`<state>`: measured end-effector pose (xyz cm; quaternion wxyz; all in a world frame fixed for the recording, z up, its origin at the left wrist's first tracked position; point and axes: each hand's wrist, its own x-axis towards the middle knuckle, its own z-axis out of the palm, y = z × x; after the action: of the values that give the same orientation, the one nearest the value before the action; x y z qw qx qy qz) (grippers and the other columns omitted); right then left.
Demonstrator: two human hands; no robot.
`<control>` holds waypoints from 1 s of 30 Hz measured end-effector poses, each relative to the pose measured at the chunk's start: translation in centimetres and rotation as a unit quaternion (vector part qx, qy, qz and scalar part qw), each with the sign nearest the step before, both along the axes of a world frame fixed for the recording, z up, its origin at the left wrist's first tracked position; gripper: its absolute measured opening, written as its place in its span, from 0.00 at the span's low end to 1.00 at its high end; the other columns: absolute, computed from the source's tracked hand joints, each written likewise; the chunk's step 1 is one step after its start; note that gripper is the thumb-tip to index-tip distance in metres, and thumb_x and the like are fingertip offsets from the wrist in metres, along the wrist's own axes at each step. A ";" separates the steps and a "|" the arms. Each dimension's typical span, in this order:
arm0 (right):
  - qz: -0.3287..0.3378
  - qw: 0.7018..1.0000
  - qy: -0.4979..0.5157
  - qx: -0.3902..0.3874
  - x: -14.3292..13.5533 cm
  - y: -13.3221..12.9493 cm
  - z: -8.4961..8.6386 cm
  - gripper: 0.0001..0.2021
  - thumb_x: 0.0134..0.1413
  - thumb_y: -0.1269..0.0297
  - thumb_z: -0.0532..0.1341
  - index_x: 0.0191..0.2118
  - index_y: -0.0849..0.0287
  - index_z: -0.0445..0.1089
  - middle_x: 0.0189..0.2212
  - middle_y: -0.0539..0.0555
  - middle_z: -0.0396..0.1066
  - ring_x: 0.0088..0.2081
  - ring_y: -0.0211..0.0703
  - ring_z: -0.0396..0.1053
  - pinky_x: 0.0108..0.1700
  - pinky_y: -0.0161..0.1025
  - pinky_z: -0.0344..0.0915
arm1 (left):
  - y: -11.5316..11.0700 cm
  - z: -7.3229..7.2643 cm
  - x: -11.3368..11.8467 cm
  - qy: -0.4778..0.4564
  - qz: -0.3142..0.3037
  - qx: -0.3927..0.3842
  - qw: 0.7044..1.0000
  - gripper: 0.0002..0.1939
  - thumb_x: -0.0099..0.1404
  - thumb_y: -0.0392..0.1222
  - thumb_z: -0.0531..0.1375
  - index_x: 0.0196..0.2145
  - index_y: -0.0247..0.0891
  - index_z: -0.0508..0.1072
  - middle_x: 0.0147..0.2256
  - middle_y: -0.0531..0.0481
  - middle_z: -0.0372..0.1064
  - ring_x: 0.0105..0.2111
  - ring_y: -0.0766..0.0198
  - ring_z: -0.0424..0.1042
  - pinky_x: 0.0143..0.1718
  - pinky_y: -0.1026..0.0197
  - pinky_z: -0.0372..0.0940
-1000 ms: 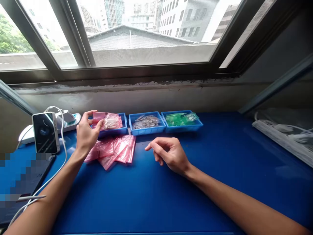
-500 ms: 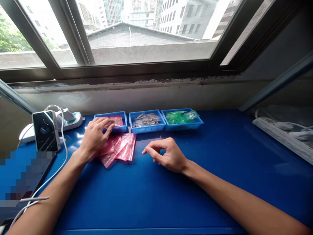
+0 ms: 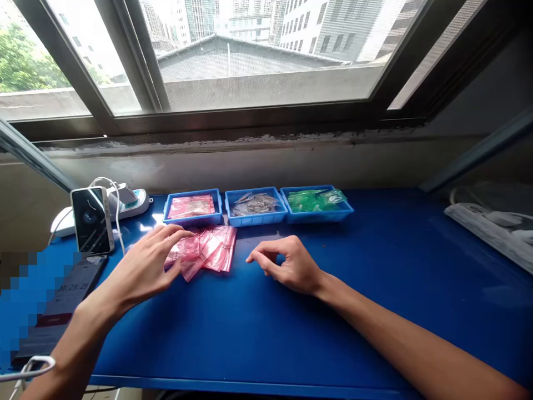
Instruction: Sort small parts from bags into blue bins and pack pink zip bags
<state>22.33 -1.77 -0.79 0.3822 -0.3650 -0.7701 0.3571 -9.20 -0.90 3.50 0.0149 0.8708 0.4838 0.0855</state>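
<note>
From my head view, my left hand (image 3: 144,266) sits left of centre, fingers spread and holding nothing, its fingertips over the left edge of the pile of pink bags (image 3: 208,250) that lies flat on the blue table (image 3: 258,333) just below the trays. A second ago this hand held a filled pink bag up by the left tray (image 3: 192,206); half a second ago it was pressing down at that tray; now the filled bag lies inside the tray and the hand has come back to the pile, so one bag looks finished and put away. My right hand (image 3: 287,265) rests at the centre of the frame, loosely curled, thumb and forefinger nearly meeting, gripping nothing, much as before. Along the upper middle stand the middle tray (image 3: 255,205) of silvery parts and the right tray (image 3: 316,201) of green ones. A phone (image 3: 91,219) stands at the left.
</note>
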 end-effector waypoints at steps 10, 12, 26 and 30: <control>-0.015 1.000 -0.018 0.002 -0.1 -0.1 0.1 0.15 0.66 0.64 0.60 0.32 0.62 0.81 0.18 0.51 0.73 0.19 0.37 0.69 0.24 0.33 0.62 | -1.4 -0.9 -1.0 -0.220 0.110 0.011 0.969 0.11 0.68 0.50 0.61 0.40 0.42 0.80 0.38 0.46 0.82 0.37 0.51 0.82 0.38 0.55 0.75; -0.032 0.999 -0.006 -0.005 -0.2 -0.3 0.3 0.14 0.66 0.62 0.60 0.32 0.62 0.81 0.19 0.51 0.74 0.19 0.38 0.69 0.25 0.34 0.63 | -1.7 0.6 0.3 -0.315 0.129 -0.019 0.940 0.13 0.66 0.53 0.65 0.38 0.41 0.81 0.36 0.46 0.83 0.36 0.51 0.82 0.35 0.58 0.75; -0.134 0.959 0.207 -0.141 -0.4 0.7 0.8 0.21 0.55 0.46 0.68 0.26 0.60 0.74 0.15 0.46 0.62 0.17 0.34 0.57 0.21 0.34 0.57 | 2.7 -0.3 8.9 -0.561 0.035 -0.339 0.755 0.24 0.61 0.58 0.71 0.45 0.36 0.81 0.36 0.46 0.79 0.33 0.60 0.79 0.37 0.61 0.73; -0.175 0.946 0.228 -0.146 0.0 1.3 0.2 0.23 0.52 0.43 0.70 0.24 0.59 0.71 0.16 0.45 0.57 0.17 0.32 0.52 0.19 0.34 0.50 | 3.3 -1.9 9.1 -0.600 0.071 -0.382 0.699 0.20 0.55 0.54 0.75 0.34 0.35 0.78 0.29 0.53 0.72 0.25 0.69 0.69 0.28 0.67 0.66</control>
<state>22.32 -0.43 -0.54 0.5468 -0.4549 -0.5255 0.4668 -0.09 2.39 1.58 0.6275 0.5176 0.4235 0.3987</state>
